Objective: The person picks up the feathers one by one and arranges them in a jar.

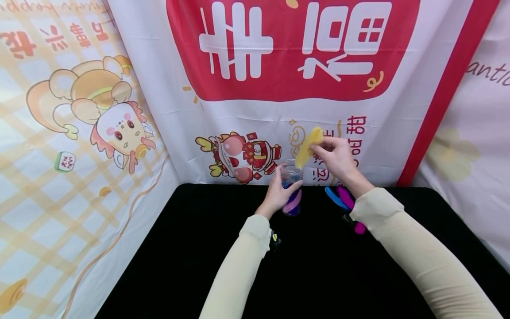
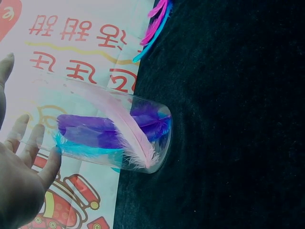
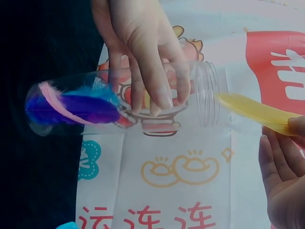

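Note:
A clear plastic jar (image 1: pixel 292 167) stands upright on the black table, its mouth facing up. My left hand (image 1: pixel 276 193) grips it round the side, with fingers and thumb across the wall in the right wrist view. Inside the jar, a purple feather (image 2: pixel 88 131), a light pink feather (image 2: pixel 126 121) and a bright blue feather (image 2: pixel 93 151) lie toward the bottom. Above the mouth, my right hand (image 1: pixel 338 157) pinches a yellow feather (image 1: pixel 307 148) between thumb and fingers. The feather's lower tip is at the jar's rim (image 3: pixel 208 95) in the right wrist view.
Blue feathers (image 1: pixel 336 198) and magenta feathers (image 1: pixel 345 197) lie on the black table (image 1: pixel 239 266) right of the jar, partly behind my right sleeve. A printed cloth backdrop (image 1: pixel 183 155) hangs close behind the table's far edge.

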`<state>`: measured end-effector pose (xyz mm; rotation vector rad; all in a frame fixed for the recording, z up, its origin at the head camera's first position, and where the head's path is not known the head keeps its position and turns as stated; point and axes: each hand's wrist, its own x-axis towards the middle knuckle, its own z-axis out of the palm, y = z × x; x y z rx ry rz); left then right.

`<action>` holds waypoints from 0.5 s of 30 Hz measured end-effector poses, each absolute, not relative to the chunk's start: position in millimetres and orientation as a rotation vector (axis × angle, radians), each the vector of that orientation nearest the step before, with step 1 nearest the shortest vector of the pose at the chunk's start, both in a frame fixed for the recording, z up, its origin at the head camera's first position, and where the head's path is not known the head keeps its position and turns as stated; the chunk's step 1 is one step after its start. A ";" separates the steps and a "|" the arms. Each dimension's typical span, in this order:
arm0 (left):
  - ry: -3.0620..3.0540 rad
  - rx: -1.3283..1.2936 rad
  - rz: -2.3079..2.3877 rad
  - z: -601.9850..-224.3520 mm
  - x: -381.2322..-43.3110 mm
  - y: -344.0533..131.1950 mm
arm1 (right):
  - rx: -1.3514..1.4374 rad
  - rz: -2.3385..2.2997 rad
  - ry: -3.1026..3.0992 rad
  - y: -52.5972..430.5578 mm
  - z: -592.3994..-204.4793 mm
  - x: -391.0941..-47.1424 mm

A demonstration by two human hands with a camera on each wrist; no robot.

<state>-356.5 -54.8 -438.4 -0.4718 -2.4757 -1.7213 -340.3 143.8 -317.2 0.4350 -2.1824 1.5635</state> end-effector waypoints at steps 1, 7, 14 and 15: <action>-2.478 -0.474 -1.720 -438.3 -356.4 -54.9 | 0.431 1.566 -2.179 142.6 -316.7 -340.2; -2.475 -0.479 -1.723 -439.0 -357.0 -55.2 | 0.456 1.585 -2.177 137.7 -317.0 -339.8; -2.473 -0.473 -1.721 -439.1 -356.1 -55.3 | 0.489 1.543 -2.247 137.1 -322.0 -337.8; -2.471 -0.474 -1.723 -439.1 -356.1 -55.2 | 0.488 1.546 -2.255 137.0 -323.0 -337.5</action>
